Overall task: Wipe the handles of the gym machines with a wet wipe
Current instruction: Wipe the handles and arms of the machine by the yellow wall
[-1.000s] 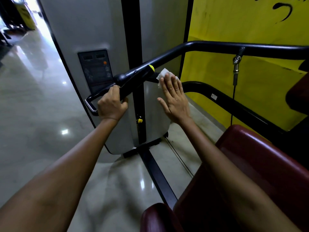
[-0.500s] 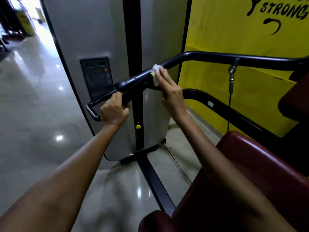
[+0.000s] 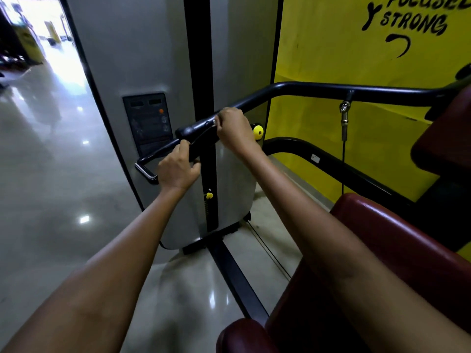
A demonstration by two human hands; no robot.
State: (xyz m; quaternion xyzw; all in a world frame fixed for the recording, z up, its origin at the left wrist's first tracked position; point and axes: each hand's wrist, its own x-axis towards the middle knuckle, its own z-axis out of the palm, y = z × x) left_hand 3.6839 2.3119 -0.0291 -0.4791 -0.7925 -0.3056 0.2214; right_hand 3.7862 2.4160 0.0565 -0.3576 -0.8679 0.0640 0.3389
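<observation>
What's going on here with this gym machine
A person is wiping down a gym machine's black handle. The right hand is curled over the grip with a white wipe mostly hidden under its fingers; only a small edge shows. The left hand grips the lower handle bar, apparently steadying it. A dark red padded seat sits at the lower right, beside a yellow wall.

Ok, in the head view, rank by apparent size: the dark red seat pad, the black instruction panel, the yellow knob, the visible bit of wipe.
1. dark red seat pad, though nearness to the camera inflates it
2. black instruction panel
3. yellow knob
4. wipe, only a sliver showing under the right hand
</observation>
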